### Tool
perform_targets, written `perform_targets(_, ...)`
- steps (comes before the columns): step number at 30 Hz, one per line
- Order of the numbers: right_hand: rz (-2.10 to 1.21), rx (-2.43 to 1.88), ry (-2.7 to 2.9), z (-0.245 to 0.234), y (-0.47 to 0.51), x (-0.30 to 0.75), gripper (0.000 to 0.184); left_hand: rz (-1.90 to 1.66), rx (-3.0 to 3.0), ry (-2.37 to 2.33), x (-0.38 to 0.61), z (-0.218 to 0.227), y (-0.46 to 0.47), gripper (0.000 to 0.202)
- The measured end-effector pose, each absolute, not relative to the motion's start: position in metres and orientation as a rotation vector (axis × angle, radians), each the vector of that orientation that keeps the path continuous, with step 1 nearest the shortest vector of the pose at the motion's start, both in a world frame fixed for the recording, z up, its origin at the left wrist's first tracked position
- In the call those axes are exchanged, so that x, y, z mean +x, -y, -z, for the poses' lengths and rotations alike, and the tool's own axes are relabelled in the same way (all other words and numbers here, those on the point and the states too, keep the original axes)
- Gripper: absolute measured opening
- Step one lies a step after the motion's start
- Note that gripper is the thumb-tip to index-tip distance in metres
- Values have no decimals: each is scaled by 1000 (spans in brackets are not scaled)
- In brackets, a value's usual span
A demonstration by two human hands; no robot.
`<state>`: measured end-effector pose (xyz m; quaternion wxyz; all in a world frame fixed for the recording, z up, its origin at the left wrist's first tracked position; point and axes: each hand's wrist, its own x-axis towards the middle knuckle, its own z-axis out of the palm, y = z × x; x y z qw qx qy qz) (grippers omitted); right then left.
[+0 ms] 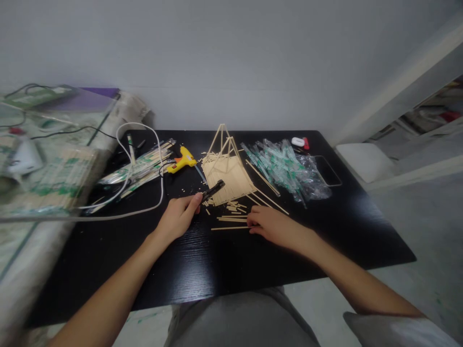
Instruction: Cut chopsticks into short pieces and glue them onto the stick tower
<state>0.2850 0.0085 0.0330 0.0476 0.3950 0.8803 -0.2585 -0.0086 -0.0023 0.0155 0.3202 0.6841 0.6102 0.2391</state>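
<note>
My left hand (181, 215) is closed around dark clippers (216, 187), whose exact kind is hard to make out. Their head points up and right over the near edge of a flat panel of thin wooden sticks (229, 180). On that panel stands a pointed frame of sticks (228, 144). My right hand (265, 221) pinches the right end of a single wooden stick (229, 228) lying low over the black table. Just behind it lie a few loose sticks (231, 218) and several short cut pieces (236, 207).
A yellow glue gun (182, 160) lies left of the panel, near packed sticks (144, 164) and a white cable (161, 178). To the right are crumpled clear wrappers (282, 166), a phone (327, 170) and a white case (298, 141). The black table (188, 270) meets a wall behind.
</note>
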Motion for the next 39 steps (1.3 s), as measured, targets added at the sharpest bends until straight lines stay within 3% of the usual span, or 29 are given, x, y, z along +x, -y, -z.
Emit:
perform_targets(8,447,1168,-2850,-27,11,278,15,-693,1754,-1563,-8,-15,3,58)
perform_targets(16,967,1412,-2722,-50,9,269,7,-756,1559,-1462,-3,-7,8,44)
perform_targets(23,1461,1398,-2823,-39,5,238,3,-838,1541,-1408,7,-3,13,41)
perform_targets(29,1854,1617,-2946,-25,-2,213,16,-927,1685,-1410,5,-7,19,35)
perform_targets(39,2136,1731,-2900,-20,-6,217,21,-790,2101,-1607,-1,-12,17,25)
